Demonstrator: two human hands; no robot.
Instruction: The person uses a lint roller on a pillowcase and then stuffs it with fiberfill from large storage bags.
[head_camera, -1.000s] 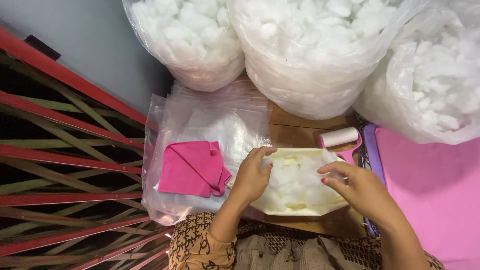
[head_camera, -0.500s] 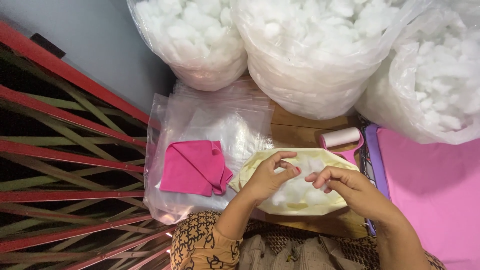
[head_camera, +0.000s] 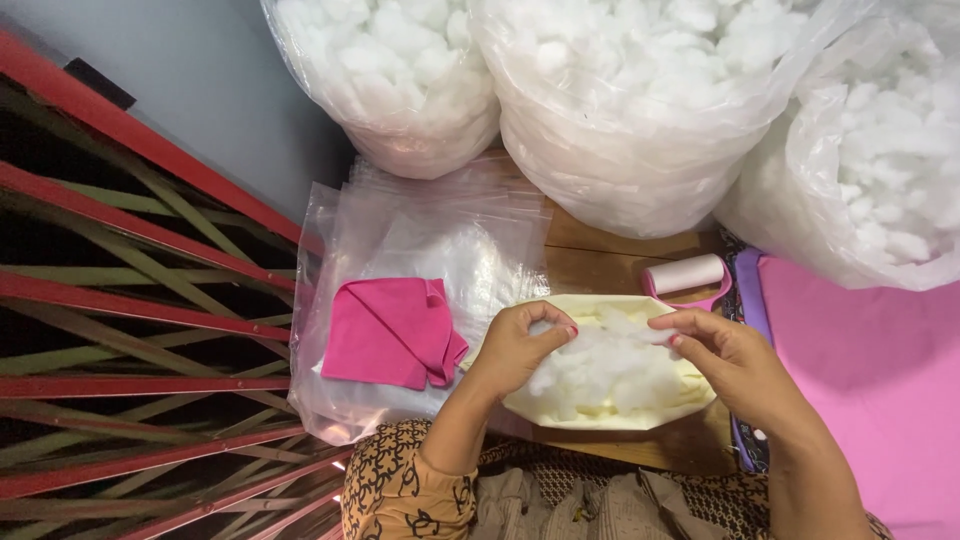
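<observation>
Left hand (head_camera: 517, 350) and right hand (head_camera: 722, 356) each pinch the white fluffy stuffing (head_camera: 608, 368) piled in the pale yellow fabric casing (head_camera: 640, 410) on the wooden table (head_camera: 600, 260). Folded pink cloth (head_camera: 388, 332) lies at nine o'clock; pink-handled lint roller (head_camera: 684, 274) at one o'clock.

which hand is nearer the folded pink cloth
Left. The left hand pinches the white stuffing just right of the folded pink cloth; the right hand is farther right.
</observation>
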